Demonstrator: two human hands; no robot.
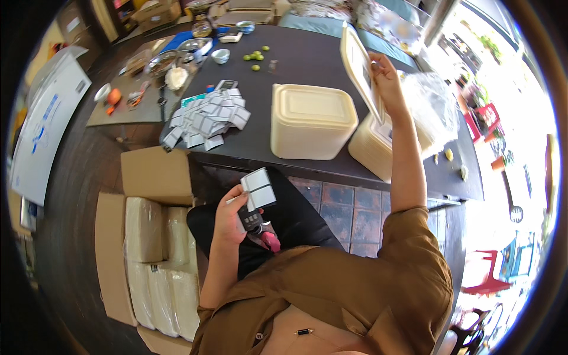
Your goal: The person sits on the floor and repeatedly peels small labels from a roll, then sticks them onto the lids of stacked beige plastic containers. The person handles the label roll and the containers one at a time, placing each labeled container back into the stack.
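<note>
My left hand (231,213) holds several white cards (258,188) and a dark printed piece over my lap. Raised above the table's right part, my right hand (385,82) grips the edge of a cream lid (361,66), which stands tilted nearly upright. Below this lid is a cream container or stack of trays (372,148), partly hidden by my right forearm. Beside it on the left stands a cream box-shaped container (310,124) with a flat top. A loose heap of white cards (211,115) lies at the table's left front edge.
The dark table (306,53) spans the view, with small green fruits (254,56), a bowl (220,56) and clear plastic wrap (432,106). An opened cardboard box (113,257) on my left holds plastic-wrapped packs (144,230). Red chairs (488,275) stand at far right.
</note>
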